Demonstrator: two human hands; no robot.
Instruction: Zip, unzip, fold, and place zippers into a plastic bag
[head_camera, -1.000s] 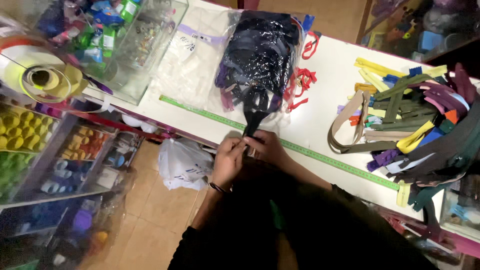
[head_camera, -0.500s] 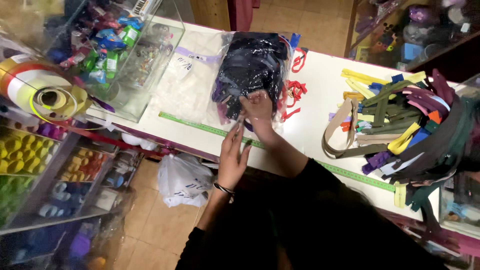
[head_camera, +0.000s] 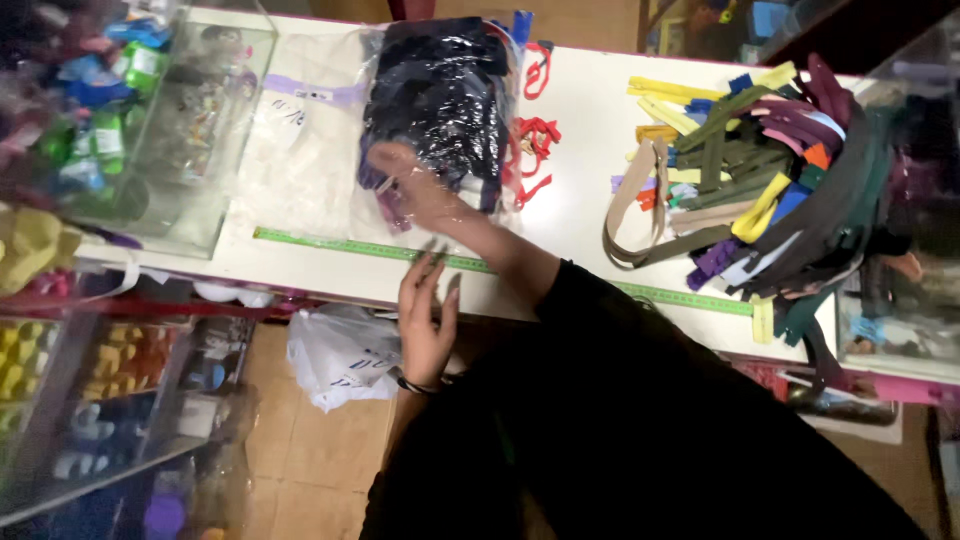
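Heap of coloured zippers (head_camera: 760, 170) at counter's right; glass case (head_camera: 170, 130) left; white plastic bag (head_camera: 340, 355) on floor.

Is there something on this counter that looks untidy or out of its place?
Yes. The coloured zippers lie in a tangled heap at the counter's right end, some hanging over the front edge. A few red zippers stick out from under the clear bag of dark zippers that the right hand touches.

Clear plastic bag (head_camera: 440, 110) of dark navy pieces, lying flat on white counter (head_camera: 580, 130), crinkled, glossy
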